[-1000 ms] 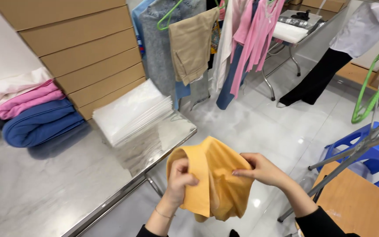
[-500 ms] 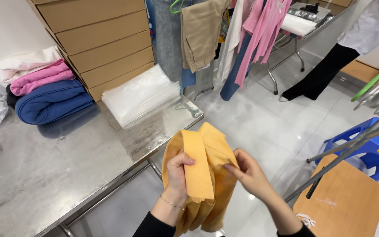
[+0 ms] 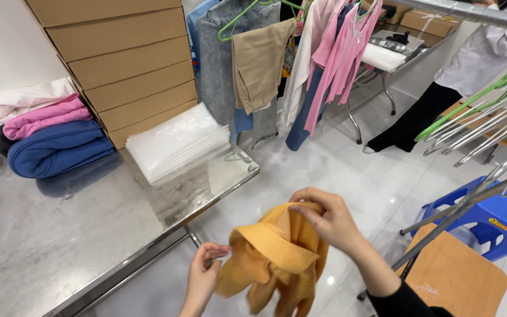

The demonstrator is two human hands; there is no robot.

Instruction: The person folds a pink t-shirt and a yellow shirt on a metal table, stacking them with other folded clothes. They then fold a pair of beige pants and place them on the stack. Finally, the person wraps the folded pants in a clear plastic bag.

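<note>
Bunched mustard-yellow garment (image 3: 274, 258), hanging mid-air

A steel worktop (image 3: 60, 235) carries a stack of clear plastic bags (image 3: 177, 141) at its far edge, folded blue and pink garments (image 3: 54, 135) left of them, cardboard boxes (image 3: 124, 58) behind.

We see tall stacked brown cardboard boxes (image 3: 118, 58) behind our bench (image 3: 60, 246), a pile of flat clear plastic bags (image 3: 177, 144) on its far corner, more brown boxes (image 3: 426, 20) far back, a small yellow sticker (image 3: 498, 224) on the blue stool (image 3: 488, 220).
</note>
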